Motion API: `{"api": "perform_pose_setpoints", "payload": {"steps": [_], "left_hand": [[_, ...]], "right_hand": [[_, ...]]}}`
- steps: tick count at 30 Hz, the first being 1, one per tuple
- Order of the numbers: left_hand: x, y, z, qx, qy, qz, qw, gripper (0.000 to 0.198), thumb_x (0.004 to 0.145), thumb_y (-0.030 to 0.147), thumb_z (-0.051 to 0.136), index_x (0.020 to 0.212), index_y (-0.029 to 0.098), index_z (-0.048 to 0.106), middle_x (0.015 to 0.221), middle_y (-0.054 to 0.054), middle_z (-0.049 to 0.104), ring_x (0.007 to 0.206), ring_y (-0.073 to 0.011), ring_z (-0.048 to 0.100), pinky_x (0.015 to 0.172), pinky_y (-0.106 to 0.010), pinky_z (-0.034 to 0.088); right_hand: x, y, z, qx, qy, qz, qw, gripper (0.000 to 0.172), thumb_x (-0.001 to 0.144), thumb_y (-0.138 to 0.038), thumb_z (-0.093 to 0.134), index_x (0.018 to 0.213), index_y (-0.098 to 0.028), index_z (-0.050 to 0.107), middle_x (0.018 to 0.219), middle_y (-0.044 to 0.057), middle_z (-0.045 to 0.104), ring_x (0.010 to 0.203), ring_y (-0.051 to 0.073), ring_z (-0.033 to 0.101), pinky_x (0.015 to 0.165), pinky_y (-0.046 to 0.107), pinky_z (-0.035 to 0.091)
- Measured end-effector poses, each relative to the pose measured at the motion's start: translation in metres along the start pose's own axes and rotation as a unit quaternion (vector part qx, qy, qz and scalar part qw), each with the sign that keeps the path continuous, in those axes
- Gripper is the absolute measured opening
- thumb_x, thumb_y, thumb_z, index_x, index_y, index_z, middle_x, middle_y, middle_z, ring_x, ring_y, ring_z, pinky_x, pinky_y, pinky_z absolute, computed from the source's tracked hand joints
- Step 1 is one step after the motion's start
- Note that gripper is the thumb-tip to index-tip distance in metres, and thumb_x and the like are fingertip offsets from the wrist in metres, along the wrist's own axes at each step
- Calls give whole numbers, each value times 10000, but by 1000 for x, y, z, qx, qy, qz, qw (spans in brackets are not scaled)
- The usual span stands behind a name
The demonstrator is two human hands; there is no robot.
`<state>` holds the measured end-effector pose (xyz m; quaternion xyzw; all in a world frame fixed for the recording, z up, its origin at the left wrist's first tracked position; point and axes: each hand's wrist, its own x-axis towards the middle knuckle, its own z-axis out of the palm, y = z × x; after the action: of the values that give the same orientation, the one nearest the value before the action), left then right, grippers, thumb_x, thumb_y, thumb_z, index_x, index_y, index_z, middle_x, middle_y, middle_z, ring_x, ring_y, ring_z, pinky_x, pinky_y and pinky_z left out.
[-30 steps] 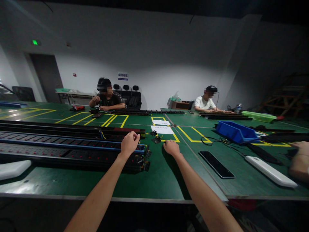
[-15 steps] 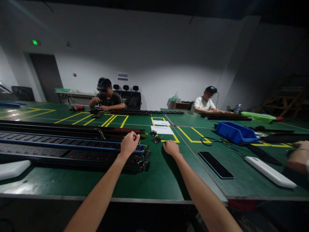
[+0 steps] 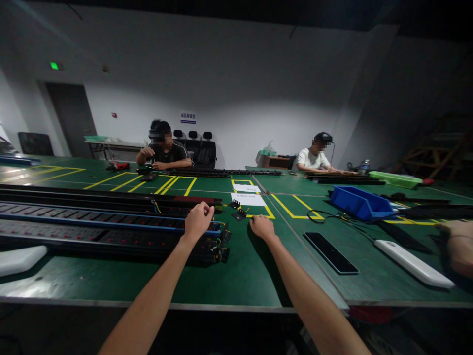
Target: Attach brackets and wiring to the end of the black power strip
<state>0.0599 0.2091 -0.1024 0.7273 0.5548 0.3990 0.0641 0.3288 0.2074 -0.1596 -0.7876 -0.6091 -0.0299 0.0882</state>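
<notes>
My left hand rests with curled fingers on the right end of the long black strips, which lie side by side on the green table. Whether it grips anything there is hidden. To the right, my right hand lies on the table, its fingers curled under, with nothing seen in it. Between and beyond my hands are small black brackets with yellow wires. Behind them lie white paper sheets.
Right of my hands lie a black phone, a white device, cables and a blue bin. Another person's hand is at the right edge. Two people sit across the table. A white object lies at the left.
The other person's hand at the right edge has shifted slightly. The person across at the left has moved a raised hand a little. My hands stay in place.
</notes>
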Motion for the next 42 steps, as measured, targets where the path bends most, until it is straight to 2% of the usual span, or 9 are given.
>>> {"api": "perform_pose_setpoints", "payload": {"steps": [4, 9, 14, 22, 26, 30, 35, 40, 42], "left_hand": [[1, -2, 0, -17, -3, -9, 1000, 274, 960, 463, 492, 872, 242, 628, 880, -43, 732, 825, -213, 672, 642, -278, 391], [4, -4, 2, -58, 1, -16, 998, 291, 937, 473, 523, 815, 233, 633, 785, -35, 725, 759, -197, 675, 641, -275, 400], [2, -2, 1, -39, -6, -16, 999, 296, 919, 502, 546, 812, 239, 629, 783, -35, 725, 743, -197, 672, 617, -271, 395], [0, 1, 0, 7, -14, -27, 999, 341, 946, 545, 477, 816, 248, 582, 747, -41, 705, 737, -232, 672, 593, -275, 364], [0, 1, 0, 4, -13, -30, 999, 313, 954, 518, 479, 860, 246, 601, 797, -53, 728, 778, -231, 689, 624, -274, 391], [1, -2, 1, -18, -9, -3, 1000, 284, 962, 473, 484, 886, 236, 621, 860, -59, 743, 811, -220, 695, 659, -278, 422], [4, -7, 6, -69, 22, 19, 997, 221, 937, 406, 533, 847, 230, 631, 803, -39, 731, 755, -197, 681, 695, -283, 453], [8, -12, 10, -152, 38, -6, 988, 144, 853, 355, 634, 819, 216, 653, 791, -30, 733, 763, -183, 688, 732, -281, 488], [11, -13, 12, -211, 32, -35, 976, 117, 807, 322, 680, 816, 206, 667, 808, -36, 740, 789, -184, 692, 771, -291, 504]], "right_hand": [[0, 0, 0, 1, 0, 0, 1000, 446, 996, -372, 373, 1247, -158, 674, 1263, 200, 632, 1201, 325, 582, 963, 434, 451], [1, 1, 0, -1, -3, -1, 1000, 446, 997, -372, 373, 1244, -157, 676, 1264, 203, 629, 1207, 321, 580, 964, 428, 447], [1, 1, 0, 1, -5, -5, 1000, 444, 999, -366, 370, 1256, -160, 669, 1261, 202, 629, 1201, 316, 583, 956, 416, 447], [1, 1, 4, -3, 8, -10, 1000, 433, 996, -361, 375, 1230, -156, 675, 1239, 197, 640, 1182, 317, 595, 948, 418, 451], [1, 1, 4, -5, 6, -3, 1000, 425, 995, -359, 385, 1227, -161, 681, 1242, 197, 640, 1190, 307, 593, 957, 407, 444], [1, 1, 3, -5, 9, -5, 1000, 432, 995, -350, 377, 1242, -163, 678, 1244, 200, 638, 1189, 307, 593, 958, 415, 445], [0, 2, 3, -2, 8, -8, 1000, 433, 992, -362, 387, 1252, -168, 675, 1242, 195, 643, 1181, 315, 598, 950, 417, 452], [1, 3, 4, -6, 6, -10, 1000, 429, 992, -360, 384, 1227, -159, 682, 1229, 188, 649, 1169, 322, 603, 949, 420, 454], [1, 3, 4, -7, 5, -11, 1000, 428, 993, -360, 384, 1226, -158, 681, 1229, 189, 648, 1171, 320, 602, 953, 419, 452]]}}
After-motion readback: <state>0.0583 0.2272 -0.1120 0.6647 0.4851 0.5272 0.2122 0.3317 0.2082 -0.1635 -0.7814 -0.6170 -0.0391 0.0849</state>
